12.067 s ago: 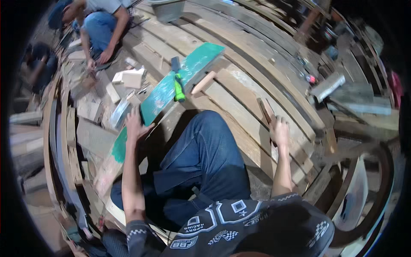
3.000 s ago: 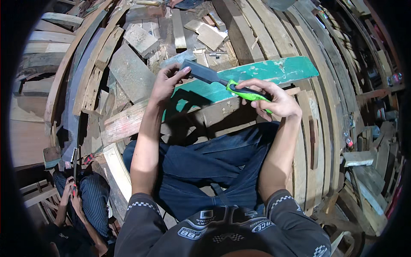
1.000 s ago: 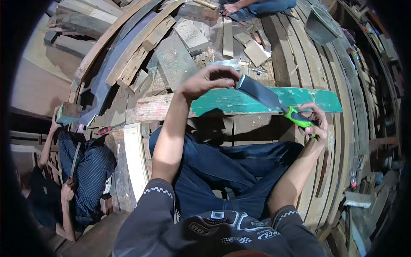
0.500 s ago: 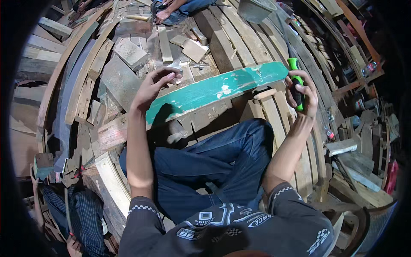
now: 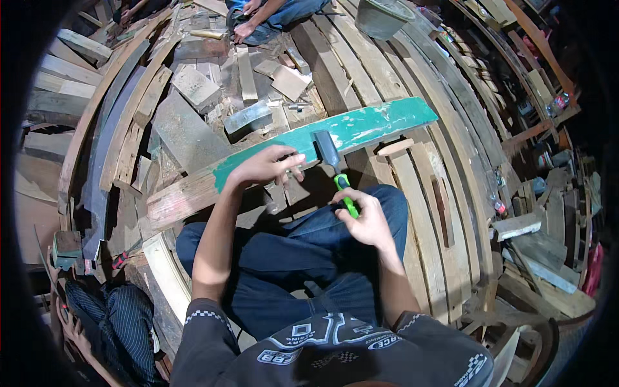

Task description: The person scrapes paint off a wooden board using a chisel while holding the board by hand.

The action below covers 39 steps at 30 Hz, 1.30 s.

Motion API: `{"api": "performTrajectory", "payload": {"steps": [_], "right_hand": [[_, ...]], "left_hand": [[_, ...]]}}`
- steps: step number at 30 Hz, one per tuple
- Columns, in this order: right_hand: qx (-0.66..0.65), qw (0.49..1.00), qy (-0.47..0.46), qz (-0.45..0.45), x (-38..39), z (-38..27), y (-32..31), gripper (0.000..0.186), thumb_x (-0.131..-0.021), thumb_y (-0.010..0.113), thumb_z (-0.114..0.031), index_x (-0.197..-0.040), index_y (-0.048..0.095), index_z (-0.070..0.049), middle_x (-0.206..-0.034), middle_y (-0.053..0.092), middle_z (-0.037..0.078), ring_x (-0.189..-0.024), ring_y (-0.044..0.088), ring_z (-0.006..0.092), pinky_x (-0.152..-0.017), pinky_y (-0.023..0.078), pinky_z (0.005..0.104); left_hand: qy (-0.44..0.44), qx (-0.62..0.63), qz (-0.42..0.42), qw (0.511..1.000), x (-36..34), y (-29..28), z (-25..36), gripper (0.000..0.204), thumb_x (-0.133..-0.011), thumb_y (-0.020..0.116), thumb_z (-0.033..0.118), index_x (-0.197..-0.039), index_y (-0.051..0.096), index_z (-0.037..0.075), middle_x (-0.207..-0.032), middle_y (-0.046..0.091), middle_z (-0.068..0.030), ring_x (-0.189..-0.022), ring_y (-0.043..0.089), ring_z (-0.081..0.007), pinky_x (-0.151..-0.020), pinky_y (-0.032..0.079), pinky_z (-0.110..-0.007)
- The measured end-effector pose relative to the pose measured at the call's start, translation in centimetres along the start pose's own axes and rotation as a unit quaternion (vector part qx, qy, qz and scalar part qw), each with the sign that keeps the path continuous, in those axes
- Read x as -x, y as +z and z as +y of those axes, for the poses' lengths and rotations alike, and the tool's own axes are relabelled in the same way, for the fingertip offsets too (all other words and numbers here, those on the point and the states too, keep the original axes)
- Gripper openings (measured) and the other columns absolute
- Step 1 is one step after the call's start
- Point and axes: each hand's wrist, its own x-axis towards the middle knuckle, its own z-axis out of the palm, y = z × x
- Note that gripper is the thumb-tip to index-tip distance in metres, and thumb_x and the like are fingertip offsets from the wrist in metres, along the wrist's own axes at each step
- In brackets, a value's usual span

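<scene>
A long wooden board (image 5: 380, 120), with worn green paint and a bare left end, lies across in front of my crossed legs. My right hand (image 5: 362, 216) is closed around the green-and-black handle of a chisel (image 5: 327, 149). The chisel's broad grey blade points up and away from me and overlaps the board's near edge; I cannot tell whether it touches. My left hand (image 5: 274, 166) is over the board's near edge, just left of the blade, fingers apart and loosely bent, holding nothing.
A grey wood block (image 5: 247, 118) and several offcuts lie beyond the board. A rounded wooden stick (image 5: 395, 147) rests on the slats to the right. A grey bucket (image 5: 382, 18) stands at the far side. Other people sit at the top and lower left (image 5: 74, 329).
The chisel has come down and left from the board's right end, its blade now turned broad side up. My left hand has moved right and down, uncovering the grey block.
</scene>
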Motion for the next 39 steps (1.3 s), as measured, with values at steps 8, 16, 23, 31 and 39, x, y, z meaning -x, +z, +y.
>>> {"api": "performTrajectory", "payload": {"steps": [8, 16, 23, 31, 39], "right_hand": [[-0.059, 0.987, -0.129, -0.078, 1.1, -0.8, 2.8, 0.058, -0.075, 0.080, -0.020, -0.125, 0.056, -0.006, -0.110, 0.060, 0.016, -0.106, 0.057, 0.0377, -0.092, 0.047, 0.0450], [0.106, 0.978, -0.166, -0.076, 1.2, -2.1, 0.7, 0.065, -0.065, 0.089, -0.028, -0.121, 0.064, -0.006, -0.093, 0.058, 0.016, -0.087, 0.059, 0.0358, -0.078, 0.049, 0.0410], [0.200, 0.939, -0.262, -0.102, -2.1, -3.9, -0.5, 0.062, -0.061, 0.086, -0.051, -0.103, 0.071, -0.008, -0.112, 0.048, 0.019, -0.108, 0.044, 0.0425, -0.097, 0.037, 0.0530], [0.077, 0.895, -0.404, -0.173, -5.3, 0.0, -0.4, 0.061, -0.062, 0.080, -0.056, -0.077, 0.057, -0.001, -0.078, 0.052, 0.014, -0.083, 0.056, 0.0346, -0.096, 0.044, 0.0490], [0.092, 0.894, -0.412, -0.147, -3.9, 1.1, 0.7, 0.067, -0.061, 0.081, -0.059, -0.083, 0.059, 0.000, -0.086, 0.052, 0.015, -0.093, 0.054, 0.0372, -0.098, 0.044, 0.0514]], "left_hand": [[-0.118, 0.030, -0.012, 0.993, 0.0, 3.6, 0.7, 0.050, -0.103, 0.054, 0.046, -0.119, 0.064, 0.000, -0.094, 0.068, -0.0083, -0.066, 0.068, -0.0141, -0.052, 0.055, -0.027], [0.011, 0.032, 0.086, 0.996, -3.6, 6.4, -4.1, 0.043, -0.104, 0.058, 0.038, -0.087, 0.066, 0.000, -0.072, 0.062, 0.0006, -0.062, 0.059, -0.0075, -0.057, 0.048, -0.027], [-0.038, 0.083, 0.113, 0.989, -3.0, 5.7, -2.3, 0.036, -0.102, 0.061, 0.035, -0.097, 0.071, 0.000, -0.071, 0.061, 0.0025, -0.067, 0.058, -0.0039, -0.058, 0.046, -0.025], [0.060, -0.181, 0.293, 0.937, -3.9, 2.6, -1.3, 0.028, -0.092, 0.071, 0.027, -0.089, 0.069, -0.001, -0.074, 0.069, -0.0092, -0.064, 0.063, -0.0150, -0.060, 0.049, -0.032], [0.199, -0.385, 0.299, 0.850, -4.7, 2.5, -2.8, 0.042, -0.083, 0.075, 0.025, -0.120, 0.061, 0.009, -0.126, 0.059, -0.0154, -0.116, 0.051, -0.0377, -0.103, 0.042, -0.049]]}}
